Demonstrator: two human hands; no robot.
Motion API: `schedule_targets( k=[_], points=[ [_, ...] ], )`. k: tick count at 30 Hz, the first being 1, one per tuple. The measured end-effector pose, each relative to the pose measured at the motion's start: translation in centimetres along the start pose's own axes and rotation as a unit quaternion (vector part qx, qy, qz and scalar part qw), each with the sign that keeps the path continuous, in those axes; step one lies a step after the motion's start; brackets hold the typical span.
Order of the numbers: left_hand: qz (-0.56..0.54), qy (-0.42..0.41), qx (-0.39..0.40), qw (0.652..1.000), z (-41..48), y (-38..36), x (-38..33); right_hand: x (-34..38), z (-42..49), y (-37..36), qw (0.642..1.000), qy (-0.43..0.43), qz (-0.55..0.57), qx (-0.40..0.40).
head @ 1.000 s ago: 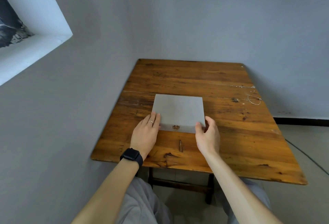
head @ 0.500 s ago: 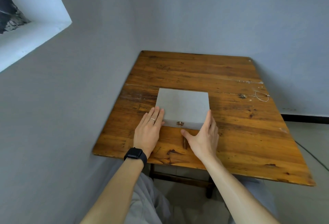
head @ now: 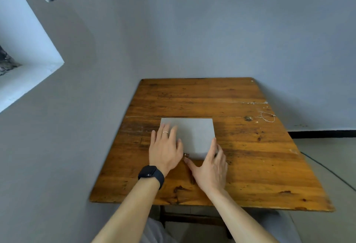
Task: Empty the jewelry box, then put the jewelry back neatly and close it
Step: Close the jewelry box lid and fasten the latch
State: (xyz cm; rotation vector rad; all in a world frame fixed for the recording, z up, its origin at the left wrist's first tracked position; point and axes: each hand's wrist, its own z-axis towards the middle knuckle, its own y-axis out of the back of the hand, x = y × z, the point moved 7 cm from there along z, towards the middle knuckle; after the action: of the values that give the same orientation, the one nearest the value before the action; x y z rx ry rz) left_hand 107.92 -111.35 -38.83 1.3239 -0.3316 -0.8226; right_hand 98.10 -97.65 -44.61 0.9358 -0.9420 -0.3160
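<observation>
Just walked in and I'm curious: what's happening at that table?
A person sits at a wooden table with a closed grey jewelry box in front of them. Their left hand lies flat on the lid, while the right hand is at the box's front right corner, thumb reaching toward the small metal clasp. The box looks unopened, so emptying has not started. A thin chain lies far off to the right on the table.

One box (head: 192,134) sits on one table (head: 250,165), with one clasp (head: 186,155) on its front. Two hands, left (head: 165,152) and right (head: 211,167); one watch (head: 151,174), one ring (head: 165,132), one thin chain (head: 267,116)
</observation>
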Motion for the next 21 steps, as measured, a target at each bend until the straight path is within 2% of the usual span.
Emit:
schedule_targets(
  k=[5, 11, 13, 16, 17, 19, 21],
  points=[
    [0.001, 0.009, 0.095, 0.995, 1.3, -2.8, -1.2, -0.2, 0.0, 0.0, 1.0, 0.015, 0.004, 0.006],
    [0.016, 0.026, 0.116, 0.993, 1.4, -3.7, -0.8, -0.6, 0.3, -0.5, 0.999, 0.01, -0.003, 0.038],
    [0.013, 0.025, 0.121, 0.992, 1.3, -3.5, -0.9, -0.5, 0.5, -0.1, 0.996, 0.023, 0.005, 0.085],
    [0.012, 0.028, 0.13, 0.991, 1.1, -3.5, -0.9, -1.0, 0.7, 1.7, 0.977, 0.032, 0.074, 0.196],
    [0.009, 0.03, 0.13, 0.991, 1.1, -3.6, -0.8, -1.1, 1.3, 3.1, 0.973, 0.029, 0.09, 0.21],
    [0.008, 0.027, 0.13, 0.991, 1.1, -3.8, -0.8, 0.4, 2.6, 7.7, 0.975, 0.053, 0.12, 0.181],
    [0.006, 0.03, 0.13, 0.991, 1.0, -3.8, -0.7, 3.4, 2.8, 14.2, 0.968, 0.099, 0.196, 0.118]
  ],
)
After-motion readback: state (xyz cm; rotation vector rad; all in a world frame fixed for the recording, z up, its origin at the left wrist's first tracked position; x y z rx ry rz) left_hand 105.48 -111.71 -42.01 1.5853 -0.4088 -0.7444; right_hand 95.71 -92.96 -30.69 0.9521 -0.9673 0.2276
